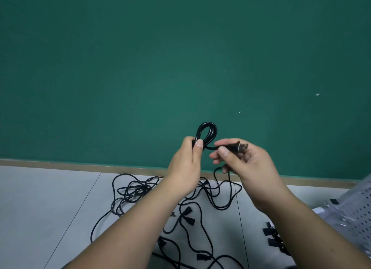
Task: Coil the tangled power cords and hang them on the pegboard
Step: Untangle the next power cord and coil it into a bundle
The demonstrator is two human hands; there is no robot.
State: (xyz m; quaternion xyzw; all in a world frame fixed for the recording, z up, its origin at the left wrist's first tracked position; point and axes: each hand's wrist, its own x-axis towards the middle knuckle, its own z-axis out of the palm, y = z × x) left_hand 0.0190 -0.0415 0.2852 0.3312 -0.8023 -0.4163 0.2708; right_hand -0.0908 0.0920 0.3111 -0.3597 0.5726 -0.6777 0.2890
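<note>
Right now your left hand is closed round the crossing of a small loop of black power cord, thumb pressed on top. Your right hand pinches the plug of that cord between thumb and fingers, and a strand drops from beneath it to the floor. Expect the cord to be light and limp, though its jacket is probably springy, so each turn will likely try to open unless you clamp where the strands cross. The plug is the one rigid part and a sound place to hold, and the jacket looks smooth enough to slip through a loose pinch. Below your hands the tangle of cords sprawls over the tiles, its blocky connectors caught among the loops. Drawing in slack may drag or snag it, so feed it gently. The perforated pegboard sits at the far right, well apart from the loop, and the green wall rises behind everything.
</note>
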